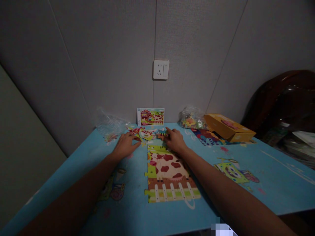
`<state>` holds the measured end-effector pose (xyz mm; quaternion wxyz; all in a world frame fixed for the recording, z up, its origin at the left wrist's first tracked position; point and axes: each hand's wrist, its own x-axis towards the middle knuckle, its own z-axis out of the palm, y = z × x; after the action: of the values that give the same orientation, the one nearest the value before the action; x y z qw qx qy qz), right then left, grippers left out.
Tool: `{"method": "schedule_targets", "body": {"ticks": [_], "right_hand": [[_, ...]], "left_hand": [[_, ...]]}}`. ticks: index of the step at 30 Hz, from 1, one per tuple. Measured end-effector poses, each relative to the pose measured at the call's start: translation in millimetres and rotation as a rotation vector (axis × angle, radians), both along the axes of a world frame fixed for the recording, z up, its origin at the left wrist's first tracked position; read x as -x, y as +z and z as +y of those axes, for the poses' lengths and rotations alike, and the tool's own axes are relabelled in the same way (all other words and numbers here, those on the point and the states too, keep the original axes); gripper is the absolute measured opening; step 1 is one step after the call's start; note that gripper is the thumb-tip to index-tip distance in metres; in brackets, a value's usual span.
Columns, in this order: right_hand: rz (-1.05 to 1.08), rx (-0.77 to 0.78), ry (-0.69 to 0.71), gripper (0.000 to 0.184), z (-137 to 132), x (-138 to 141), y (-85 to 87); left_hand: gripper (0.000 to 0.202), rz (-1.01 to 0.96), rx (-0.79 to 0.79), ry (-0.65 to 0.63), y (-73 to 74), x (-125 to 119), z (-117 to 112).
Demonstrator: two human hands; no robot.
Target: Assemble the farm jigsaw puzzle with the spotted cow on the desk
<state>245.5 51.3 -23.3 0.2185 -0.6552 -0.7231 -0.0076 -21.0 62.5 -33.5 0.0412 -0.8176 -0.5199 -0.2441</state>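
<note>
A partly joined jigsaw puzzle [169,167] lies on the table, showing a spotted cow above a white fence. Behind it is a heap of loose puzzle pieces [147,134]. My left hand [126,145] rests at the left edge of the heap, thumb and fingers apart. My right hand [175,141] is at the heap's right side, index finger stretched out, its fingertips at some blue and brown pieces [161,133]. A picture card [151,117] of a farm scene leans upright against the wall behind the heap.
A clear plastic bag [110,123] lies at the back left. Another bag with pieces [193,119] sits back right, beside a yellow box [228,127] resting on a dark colourful puzzle [204,137]. The blue cartoon tablecloth [133,209] meets the wall; a dark chair [285,95] stands right.
</note>
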Motion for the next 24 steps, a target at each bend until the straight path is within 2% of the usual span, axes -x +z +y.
{"method": "schedule_targets", "body": {"ticks": [3,8,12,14,19,24], "right_hand": [[0.012,0.024,-0.016,0.062,2.3,-0.1,-1.6],[0.040,0.025,-0.046,0.061,2.9,0.8,-0.6],[0.216,-0.093,-0.001,0.042,3.7,0.2,1.4],[0.335,-0.148,0.047,0.035,4.4,0.4,1.9],[0.485,-0.178,0.178,0.034,3.9,8.8,0.1],[0.499,-0.193,0.248,0.034,-0.2,20.2,-0.5]], "left_hand": [[0.028,0.018,0.014,0.074,0.9,-1.4,-0.6],[0.049,0.033,0.029,0.260,0.7,-6.4,1.6],[0.061,0.063,0.075,0.390,3.1,-11.1,0.3],[0.065,0.066,0.092,0.412,4.3,-12.8,-1.3],[0.080,0.065,0.097,0.430,4.6,-17.9,-4.6],[0.073,0.010,0.131,0.443,2.4,-20.4,-2.3]]}}
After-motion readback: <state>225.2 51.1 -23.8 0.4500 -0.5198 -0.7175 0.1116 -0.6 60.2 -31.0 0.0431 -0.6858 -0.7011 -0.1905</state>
